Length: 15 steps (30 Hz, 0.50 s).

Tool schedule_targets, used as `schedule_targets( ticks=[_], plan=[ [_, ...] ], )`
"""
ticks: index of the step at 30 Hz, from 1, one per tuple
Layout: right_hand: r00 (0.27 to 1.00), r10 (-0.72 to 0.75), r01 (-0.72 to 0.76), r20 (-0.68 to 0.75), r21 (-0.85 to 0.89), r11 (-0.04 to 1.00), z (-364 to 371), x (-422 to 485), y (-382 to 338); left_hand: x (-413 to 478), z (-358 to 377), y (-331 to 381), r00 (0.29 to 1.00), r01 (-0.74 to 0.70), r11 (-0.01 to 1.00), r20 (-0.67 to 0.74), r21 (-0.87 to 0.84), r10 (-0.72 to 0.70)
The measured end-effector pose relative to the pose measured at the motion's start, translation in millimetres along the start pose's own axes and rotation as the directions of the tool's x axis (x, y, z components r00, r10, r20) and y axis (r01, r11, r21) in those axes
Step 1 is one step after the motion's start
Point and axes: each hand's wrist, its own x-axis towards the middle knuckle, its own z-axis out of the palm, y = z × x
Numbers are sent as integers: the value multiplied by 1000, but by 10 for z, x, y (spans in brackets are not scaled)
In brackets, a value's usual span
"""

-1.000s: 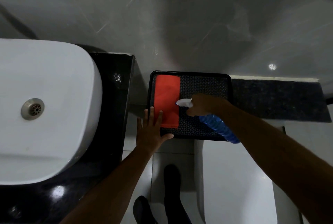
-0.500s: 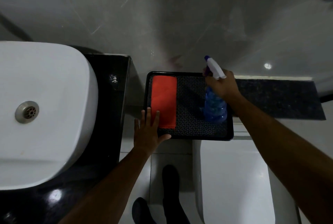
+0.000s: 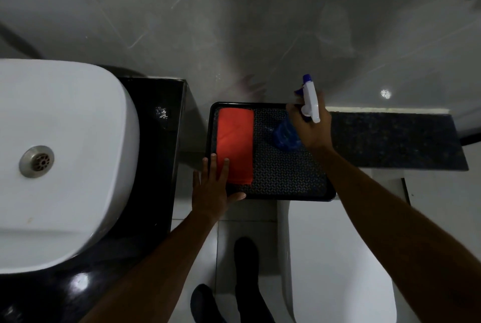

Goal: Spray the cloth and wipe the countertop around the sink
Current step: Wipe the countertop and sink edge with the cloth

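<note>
A folded orange cloth (image 3: 235, 144) lies along the left side of a black tray (image 3: 286, 182). My left hand (image 3: 212, 191) rests flat on the tray's near-left corner, fingers apart, fingertips touching the cloth's near edge. My right hand (image 3: 311, 125) grips the neck of a blue spray bottle (image 3: 285, 136) with a white trigger head, held upright over the tray's far right part. The white sink (image 3: 65, 161) sits on the black countertop (image 3: 156, 161) at the left.
A white toilet (image 3: 338, 257) stands below the tray. A dark speckled ledge (image 3: 395, 138) runs to the right of the tray. A grey wall rises behind. My dark shoes (image 3: 244, 270) are on the white floor tiles.
My right hand has turned the spray bottle from lying tilted toward the cloth to upright and moved it to the tray's far right. My left hand has stayed on the tray corner.
</note>
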Motion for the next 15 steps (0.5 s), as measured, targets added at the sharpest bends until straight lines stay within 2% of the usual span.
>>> schedule_targets(
  ticks=[2,3,5,7,9,11,12,13,15],
  plan=[
    [1000,-12,12,9,3,1000,-32,-104,57,-1,-12,5,1000,5,1000,2,1,-5],
    [999,-15,14,-32,-40,999,-47,-191,106,-1,-19,7,1000,6,1000,5,-2,-6],
    [986,-33,4,-161,-176,984,-56,-447,188,-6,-34,10,1000,4,1000,9,-8,-4],
    [970,-143,66,-197,-355,932,10,-788,230,-10,-49,19,1000,4,1000,12,-13,-4],
    [948,-311,241,-69,-482,842,159,-1098,202,-2,-58,25,1000,14,1000,16,-10,-14],
    [873,-469,467,133,-501,728,347,-1219,180,6,-61,33,999,24,1000,24,-7,-24],
    [839,-492,537,232,-495,683,437,-1192,161,4,-60,33,999,25,1000,26,-7,-25],
    [829,-460,559,319,-498,663,524,-1114,139,2,-63,38,999,23,1000,27,-6,-23],
    [875,-218,444,431,-539,715,702,-900,107,-8,-59,32,999,20,1000,27,4,-20]
  ],
)
